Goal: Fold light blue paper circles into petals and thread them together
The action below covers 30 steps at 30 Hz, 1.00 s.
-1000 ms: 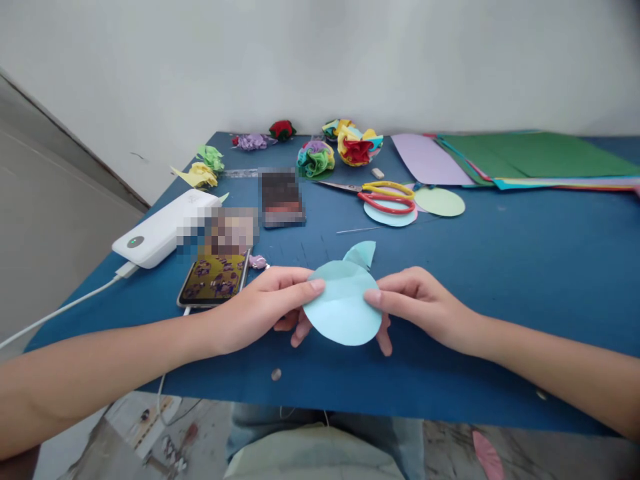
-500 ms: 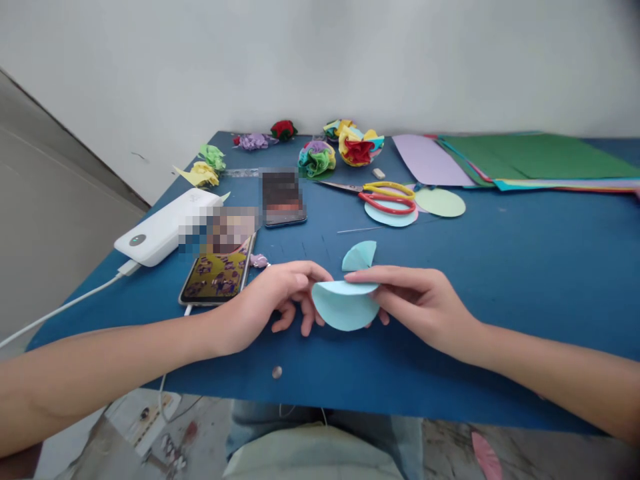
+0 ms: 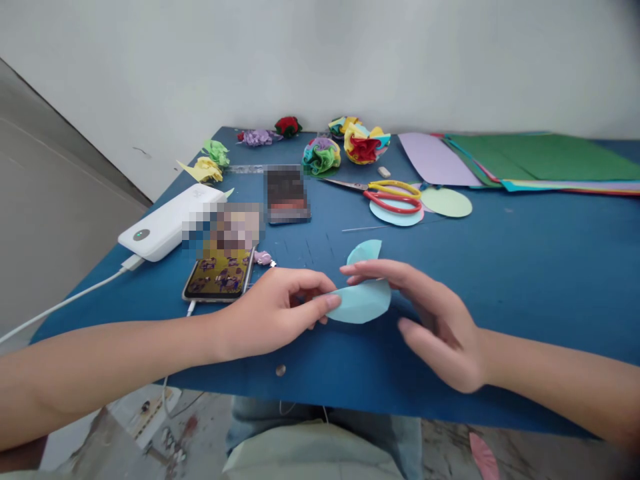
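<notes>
A light blue paper circle (image 3: 361, 303), folded over into a half round, is pinched at its left end between the thumb and fingers of my left hand (image 3: 280, 310). My right hand (image 3: 440, 327) is at the paper's right side with thumb and fingers spread apart; the fingers reach over the fold along the top, and whether they touch it I cannot tell. Just behind lies a second light blue paper piece (image 3: 365, 251), folded to a fan shape and partly hidden by my right fingers. A needle (image 3: 363, 229) rests on the blue table (image 3: 520, 280) beyond it.
Scissors (image 3: 395, 197) lie on cut paper circles, beside a pale green circle (image 3: 447, 202). Ruffled paper flowers (image 3: 367, 143) stand along the back, with stacked coloured sheets (image 3: 560, 157) at right. At left are a phone (image 3: 220, 277), a second phone (image 3: 287, 193) and a cabled power bank (image 3: 170, 223).
My left hand has closed its thumb onto the paper's left end. My right hand has released its pinch and spread its fingers. The paper is now folded over flatter.
</notes>
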Tool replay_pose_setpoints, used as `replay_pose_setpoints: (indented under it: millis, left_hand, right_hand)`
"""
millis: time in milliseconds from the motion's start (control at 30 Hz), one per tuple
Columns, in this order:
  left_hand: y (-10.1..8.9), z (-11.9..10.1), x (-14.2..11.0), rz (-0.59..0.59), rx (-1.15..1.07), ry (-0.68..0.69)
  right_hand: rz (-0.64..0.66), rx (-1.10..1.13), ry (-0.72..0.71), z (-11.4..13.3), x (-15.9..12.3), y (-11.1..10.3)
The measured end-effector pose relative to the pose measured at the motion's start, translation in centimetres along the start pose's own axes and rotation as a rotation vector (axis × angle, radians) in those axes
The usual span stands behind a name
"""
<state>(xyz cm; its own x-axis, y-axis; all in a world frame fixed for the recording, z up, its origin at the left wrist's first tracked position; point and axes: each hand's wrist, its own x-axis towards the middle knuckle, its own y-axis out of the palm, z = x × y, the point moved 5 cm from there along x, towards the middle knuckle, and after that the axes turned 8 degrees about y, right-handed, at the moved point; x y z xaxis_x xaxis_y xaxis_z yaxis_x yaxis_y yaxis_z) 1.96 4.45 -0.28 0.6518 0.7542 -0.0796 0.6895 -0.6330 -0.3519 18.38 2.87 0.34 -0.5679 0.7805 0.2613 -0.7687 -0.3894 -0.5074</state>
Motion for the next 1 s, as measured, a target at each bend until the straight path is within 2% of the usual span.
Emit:
replay_pose_setpoints:
  millis: [100,167,200,333,367,500,800,900,1000]
  left_hand:
    - [-0.2,-0.6,0.0,-0.023,0.149,0.085]
    - [-0.2,-0.9,-0.1,-0.032,0.2,0.131]
    - [-0.2,-1.1,-0.2,-0.039,0.21,0.148]
    - [-0.5,-1.2,-0.4,-0.111,0.199,0.189]
    - [-0.5,-1.2,-0.5,-0.128,0.193,0.2]
    - [-0.3,-1.1,-0.4,-0.118,0.197,0.23]
    - [0.8,-1.7,-0.1,-0.021,0.214,0.228]
    - [0.7,-1.3,-0.1,-0.05,0.152,0.163]
    - [0.8,-0.5,0.0,-0.063,-0.026,0.066]
  right_hand:
    - [0.013,0.115,0.043,-0.3,-0.1,0.0]
    - [-0.014,0.11,0.111,-0.9,-0.1,0.1]
    - [-0.054,0.091,0.136,-1.1,0.0,0.1]
    - [-0.358,-0.006,0.165,-1.2,-0.2,-0.9]
    - [-0.37,-0.034,0.171,-1.1,-0.1,-0.9]
    - [-0.255,-0.148,0.15,-0.3,0.6,-0.2]
    - [-0.279,-0.18,0.05,0.4,0.7,0.5]
    - [-0.344,-0.276,-0.019,0.9,0.5,0.4]
    - [-0.392,-0.421,-0.128,1.5,0.2,0.4]
